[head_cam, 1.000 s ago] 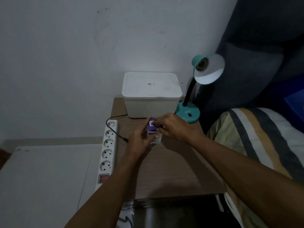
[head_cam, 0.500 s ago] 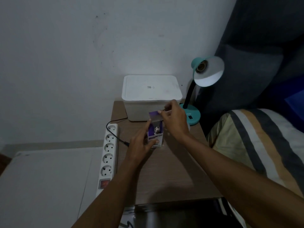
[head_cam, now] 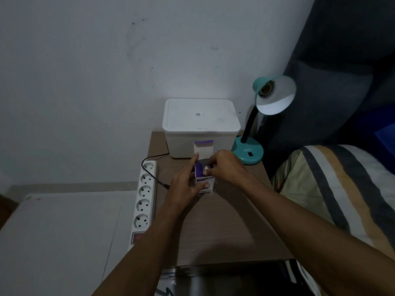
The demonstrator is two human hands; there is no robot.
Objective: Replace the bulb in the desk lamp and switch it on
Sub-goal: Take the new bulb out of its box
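A small purple and white bulb box (head_cam: 203,182) stands on the brown side table (head_cam: 224,227), its top flap folded up and back. My left hand (head_cam: 185,182) grips the box from the left. My right hand (head_cam: 224,166) has its fingertips pinched at the metal base of the bulb (head_cam: 207,167), which shows in the box's open top. The teal desk lamp (head_cam: 250,150) stands at the table's back right; its shade (head_cam: 274,95) faces me and the socket inside holds no bulb.
A white lidded plastic bin (head_cam: 202,127) stands at the table's back against the wall. A white power strip (head_cam: 143,199) lies along the table's left edge with a black cable plugged in. A striped pillow (head_cam: 333,193) sits to the right.
The box's top flap has been opened and folded back. My right hand has come down from the flap into the open top, onto the bulb's base. My left hand stays on the box.
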